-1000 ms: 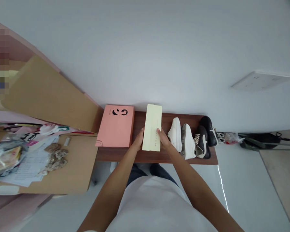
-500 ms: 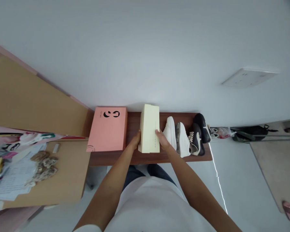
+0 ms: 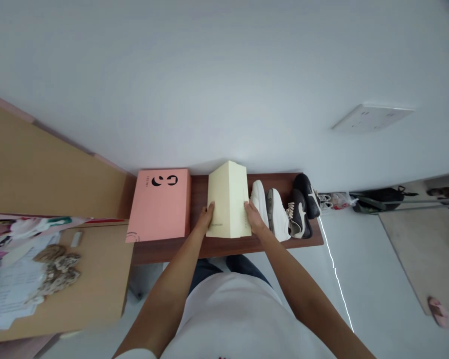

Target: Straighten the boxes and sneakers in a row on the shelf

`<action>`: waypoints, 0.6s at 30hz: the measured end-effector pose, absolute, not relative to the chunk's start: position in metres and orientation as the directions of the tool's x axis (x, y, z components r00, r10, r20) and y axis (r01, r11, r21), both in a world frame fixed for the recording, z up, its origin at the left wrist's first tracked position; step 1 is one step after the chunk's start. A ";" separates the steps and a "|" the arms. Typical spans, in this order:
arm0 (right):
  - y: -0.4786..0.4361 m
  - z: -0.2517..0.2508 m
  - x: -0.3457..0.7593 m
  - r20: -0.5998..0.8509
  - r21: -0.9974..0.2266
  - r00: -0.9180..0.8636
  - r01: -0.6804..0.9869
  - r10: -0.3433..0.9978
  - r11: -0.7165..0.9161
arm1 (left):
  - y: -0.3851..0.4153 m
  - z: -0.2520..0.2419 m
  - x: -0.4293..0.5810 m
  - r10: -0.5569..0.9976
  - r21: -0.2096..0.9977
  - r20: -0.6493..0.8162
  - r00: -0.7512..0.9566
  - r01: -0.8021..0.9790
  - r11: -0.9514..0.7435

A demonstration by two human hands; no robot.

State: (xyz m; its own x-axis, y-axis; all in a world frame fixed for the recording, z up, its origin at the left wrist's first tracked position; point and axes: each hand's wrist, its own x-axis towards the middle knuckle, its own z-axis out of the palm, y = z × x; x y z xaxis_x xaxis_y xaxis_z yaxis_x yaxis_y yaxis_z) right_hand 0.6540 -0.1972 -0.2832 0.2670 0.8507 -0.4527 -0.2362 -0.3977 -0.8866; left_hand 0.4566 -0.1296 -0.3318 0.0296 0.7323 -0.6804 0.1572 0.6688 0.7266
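A cream box [image 3: 220, 202] is tilted above the brown wooden shelf [image 3: 199, 199], with two of its faces showing. My left hand [image 3: 206, 217] grips its left side, thumb on the face. On the opposite side my right hand [image 3: 253, 216] holds the box's right edge. To the left lies a large pink box [image 3: 160, 207] with black print. Just right of my right hand stand white shoes [image 3: 279, 214], and beyond them black shoes [image 3: 300, 212].
At the left is a tan desk [image 3: 101, 279] with papers and scrunchies [image 3: 58, 271]. A wall socket plate [image 3: 372, 117] is on the wall behind. Small shoes and bags [image 3: 381, 199] lie right of the shelf; a pink slipper [image 3: 438, 311] is at far right.
The cream box has turned in my hands, so its left face now shows broadly. My hands have moved slightly apart. The whole view has shifted a little.
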 end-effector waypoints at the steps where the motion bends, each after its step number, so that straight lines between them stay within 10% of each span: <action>1: -0.197 -0.285 0.653 -0.433 -0.899 0.289 -0.211 0.854 -0.384 | -0.130 -0.329 0.454 0.733 0.726 -0.680 0.014 0.152 0.670; 18: -0.178 -0.297 0.647 -0.375 -0.924 0.367 -0.074 0.851 -0.375 | -0.131 -0.288 0.438 0.813 0.770 -0.551 -0.191 0.260 0.583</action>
